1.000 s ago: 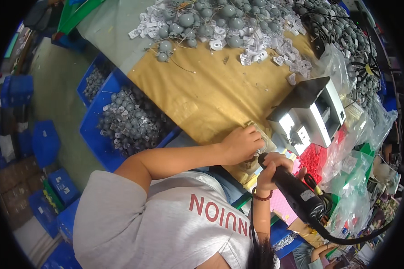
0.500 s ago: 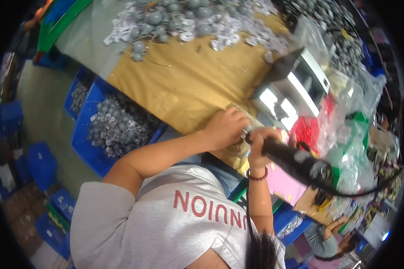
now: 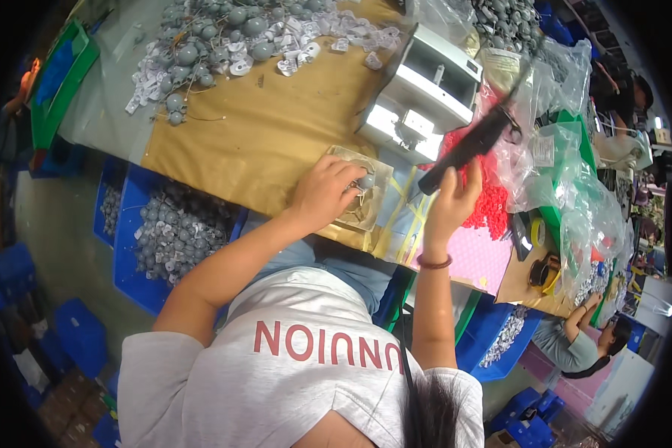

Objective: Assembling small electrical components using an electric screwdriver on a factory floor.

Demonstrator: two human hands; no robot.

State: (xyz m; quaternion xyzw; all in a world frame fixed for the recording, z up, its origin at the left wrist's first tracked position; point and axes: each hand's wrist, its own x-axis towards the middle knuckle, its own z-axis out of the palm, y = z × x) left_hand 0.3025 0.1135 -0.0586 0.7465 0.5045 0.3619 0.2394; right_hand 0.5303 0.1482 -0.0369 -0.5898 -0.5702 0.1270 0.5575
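Note:
My left hand (image 3: 325,193) is at a flat, pale square fixture (image 3: 382,173) near the table edge. Its fingers are closed around a small grey ball-shaped part (image 3: 366,181) seated on the fixture. Most of that part is hidden under the fingers. To the right, my right hand (image 3: 454,201) is raised with its fingers apart. A black handheld power screwdriver (image 3: 476,143) on a cable hangs slanted just beyond its fingertips, overlapping them in view.
Grey balls with white tabs (image 3: 239,37) are heaped at the far side. A white-and-grey machine (image 3: 429,82) stands beyond the fixture. Red pieces (image 3: 489,205) lie in plastic at right. Blue bins (image 3: 134,272) flank the table. A co-worker (image 3: 575,343) sits at lower right.
The screwdriver has gone from my right hand's grip over the fixture to hanging up and right, and that hand's fingers have spread. My left hand stays at the fixture; the view has shifted.

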